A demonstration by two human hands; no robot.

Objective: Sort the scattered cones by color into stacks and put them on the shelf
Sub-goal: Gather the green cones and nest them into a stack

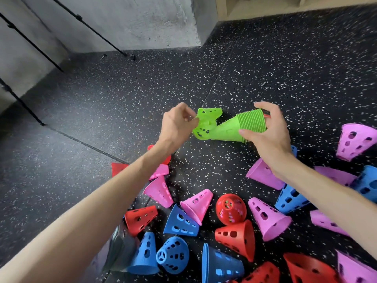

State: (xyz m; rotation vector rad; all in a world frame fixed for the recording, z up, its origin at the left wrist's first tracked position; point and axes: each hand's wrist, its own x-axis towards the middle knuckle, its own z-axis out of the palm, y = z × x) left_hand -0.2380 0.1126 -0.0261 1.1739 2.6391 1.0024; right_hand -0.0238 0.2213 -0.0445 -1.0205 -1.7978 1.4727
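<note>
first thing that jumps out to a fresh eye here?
The bright green stack of cones, held sideways in the right hand mid-frame, with the left hand bringing a single green cone to its tip. Below them, pink, red and blue cones lie scattered on the speckled black floor.

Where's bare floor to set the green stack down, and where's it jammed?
Bare floor lies open ahead and left, bordered by the grey wall and black legs. More open floor sits beyond the right hand, toward the shelf. Crowded: near and right, where red cones, blue cones and pink cones lie almost touching.
</note>
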